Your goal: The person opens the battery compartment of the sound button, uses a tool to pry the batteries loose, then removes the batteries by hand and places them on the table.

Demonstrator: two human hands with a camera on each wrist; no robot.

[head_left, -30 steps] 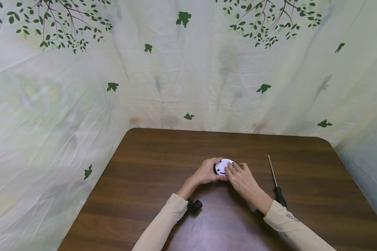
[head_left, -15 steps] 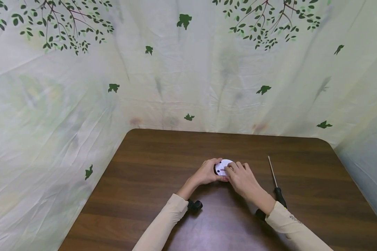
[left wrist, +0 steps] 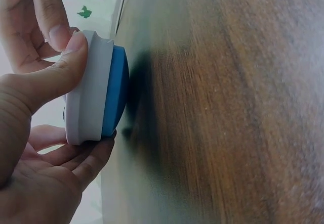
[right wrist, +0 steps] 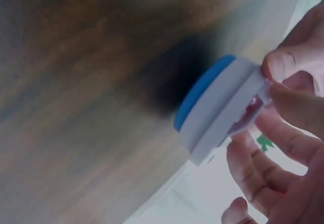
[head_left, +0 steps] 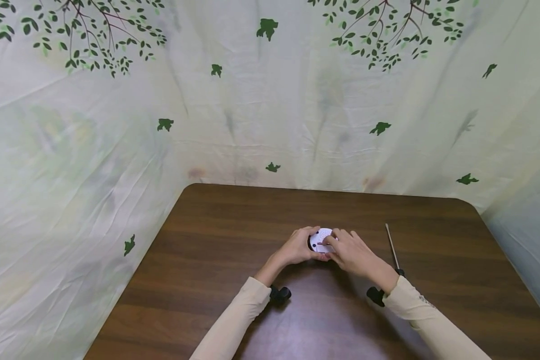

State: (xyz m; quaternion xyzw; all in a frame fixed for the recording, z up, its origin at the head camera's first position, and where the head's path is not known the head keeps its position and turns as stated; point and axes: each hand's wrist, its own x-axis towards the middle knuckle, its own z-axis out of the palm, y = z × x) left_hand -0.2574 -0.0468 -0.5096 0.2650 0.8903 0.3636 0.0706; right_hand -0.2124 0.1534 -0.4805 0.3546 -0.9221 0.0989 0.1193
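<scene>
A round device (head_left: 317,240) with a white dotted face, white sides and a blue base is held low above the table. In the left wrist view its blue base (left wrist: 116,90) faces the tabletop. My left hand (head_left: 299,246) grips it by the rim, thumb (left wrist: 76,44) on the near side and fingers under the far side. My right hand (head_left: 353,255) bends over the white face, thumb and fingers at its right part. The right wrist view shows an opening (right wrist: 249,110) with something reddish inside, beside those fingers. What the right fingertips pinch there I cannot tell.
A screwdriver (head_left: 392,245) lies on the wooden table (head_left: 234,215) right of the hands, its dark handle mostly hidden by the right wrist. Black wrist cameras hang under the left wrist (head_left: 280,295) and right wrist (head_left: 375,296). A leaf-patterned cloth (head_left: 297,100) hangs behind the table.
My right hand has turned and shifted slightly right, its fingers bending more over the white face. Its wrist now covers most of the screwdriver's handle. The left hand keeps its grip.
</scene>
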